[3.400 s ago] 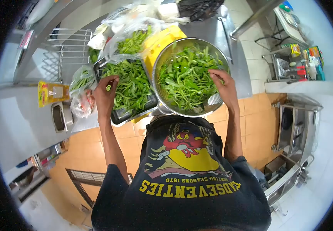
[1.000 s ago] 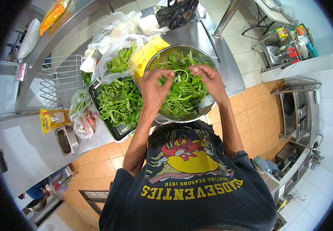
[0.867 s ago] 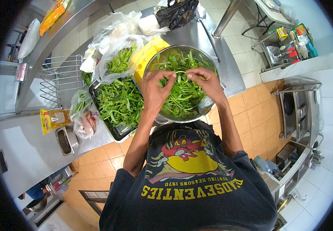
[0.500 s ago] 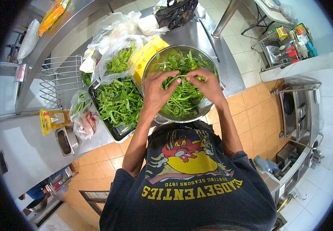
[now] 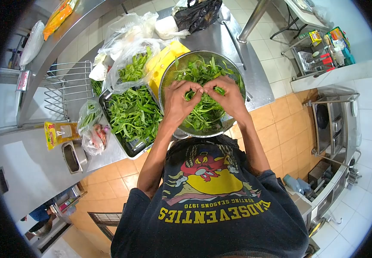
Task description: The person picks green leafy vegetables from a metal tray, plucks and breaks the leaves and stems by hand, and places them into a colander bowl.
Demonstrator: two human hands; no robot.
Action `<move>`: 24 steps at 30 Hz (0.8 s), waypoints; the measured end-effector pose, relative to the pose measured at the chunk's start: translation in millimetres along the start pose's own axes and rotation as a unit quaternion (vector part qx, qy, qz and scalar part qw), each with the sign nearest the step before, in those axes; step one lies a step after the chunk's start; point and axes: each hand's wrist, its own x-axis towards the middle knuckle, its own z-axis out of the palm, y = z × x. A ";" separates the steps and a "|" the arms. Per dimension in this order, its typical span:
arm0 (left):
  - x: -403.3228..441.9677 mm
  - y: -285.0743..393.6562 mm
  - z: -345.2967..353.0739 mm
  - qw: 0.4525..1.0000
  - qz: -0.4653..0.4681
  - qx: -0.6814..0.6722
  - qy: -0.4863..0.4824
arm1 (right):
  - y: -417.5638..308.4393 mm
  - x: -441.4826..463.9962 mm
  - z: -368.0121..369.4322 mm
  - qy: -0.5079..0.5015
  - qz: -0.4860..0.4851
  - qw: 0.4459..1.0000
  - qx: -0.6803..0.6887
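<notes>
Pinching leafy greens [image 5: 204, 118] thumb-to-finger w/ both L hand [image 5: 180, 99] & R hand [image 5: 227, 98], holding fingertips [image 5: 200, 91] nearly tog., hiding the pinched bit, so leaving no way to tell how much or which part. Hovering right over the round metal colander [image 5: 228, 122], looking down on the rest of the greens inside, baring some mesh near the R wrist.

Going outward now: passing a yellow plastic item [image 5: 166, 62] btwn colander & tray, then spotting the dark rect. tray [image 5: 137, 147] just beside, on the L-hand side, w/ another heap of greens [image 5: 132, 112] in it. Seeing a clear bag [image 5: 117, 86] of pale green stems [image 5: 134, 71] overlapping the tray's far end. Noting, nr the tray, a small clear bag of reddish stuff [image 5: 94, 141], plus a yellow pack [image 5: 61, 134] & a wire rack [image 5: 67, 88] farther off. Scanning the far end of the steel table [image 5: 261, 84]: finding a black bag [image 5: 199, 16] & a long-handled ladle [image 5: 233, 38]. Catching, way off at lower L, a person's blue sleeve [image 5: 39, 213], well apart.
</notes>
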 end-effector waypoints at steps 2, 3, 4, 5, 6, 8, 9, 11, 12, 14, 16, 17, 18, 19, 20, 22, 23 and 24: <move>-2.7 -4.0 3.4 0.999 -0.016 -0.035 -0.005 | 1.8 -1.3 1.6 -0.004 0.000 1.000 0.021; -2.6 -4.4 4.3 0.997 -0.035 -0.075 -0.012 | 3.4 -1.4 2.1 -0.006 0.005 0.999 0.042; -3.1 -4.6 4.9 0.992 -0.054 -0.114 -0.018 | 5.1 -2.1 2.9 -0.009 0.010 0.998 0.062; -3.6 -5.0 5.3 0.985 -0.073 -0.154 -0.024 | 6.1 -2.3 3.4 -0.012 0.015 0.996 0.083; -4.3 -6.4 5.5 0.981 -0.087 -0.171 -0.032 | 6.2 -2.5 3.6 -0.016 0.025 0.995 0.098; -5.9 -8.9 5.3 0.971 -0.115 -0.205 -0.049 | 5.9 -3.5 4.3 -0.024 0.046 0.990 0.128; -6.8 -8.0 4.4 0.956 -0.153 -0.243 -0.053 | 6.4 -4.1 5.5 -0.020 0.064 0.985 0.158; -9.4 -5.5 2.1 0.919 -0.227 -0.318 -0.060 | 7.8 -5.7 8.4 -0.015 0.099 0.971 0.217; -10.5 -7.6 1.6 0.909 -0.234 -0.342 -0.047 | 7.1 -6.5 7.8 -0.004 0.119 0.963 0.241; -13.4 -15.7 -3.9 0.887 -0.248 -0.389 -0.016 | 5.1 -6.2 4.0 0.013 0.157 0.944 0.289; -17.1 -17.8 -23.6 0.880 -0.279 -0.384 0.016 | 3.0 -6.5 -0.9 0.029 0.150 0.955 0.253; -20.7 -20.0 -34.6 0.876 -0.295 -0.381 0.034 | 4.4 -5.9 -4.1 0.035 0.146 0.960 0.235; -26.4 -25.0 -45.2 0.888 -0.271 -0.365 0.067 | 12.2 -5.2 -4.8 0.038 0.100 0.972 0.212; -29.8 -22.8 -61.1 0.910 -0.260 -0.309 0.090 | 14.1 -4.4 -5.6 0.042 0.091 0.974 0.206; -39.1 -36.3 -74.0 0.936 -0.215 -0.254 0.111 | 15.2 -4.8 -6.4 0.047 0.082 0.975 0.199; -53.6 -48.6 -101.9 0.965 -0.184 -0.139 0.126 | 18.8 -3.5 -8.4 0.050 0.081 0.977 0.192; -60.0 -43.3 -117.0 0.969 -0.199 -0.080 0.122 | 18.7 -2.8 -8.7 0.043 0.092 0.976 0.194; -65.2 -41.8 -129.1 0.970 -0.213 -0.021 0.117 | 17.2 -1.9 -9.3 0.036 0.103 0.975 0.196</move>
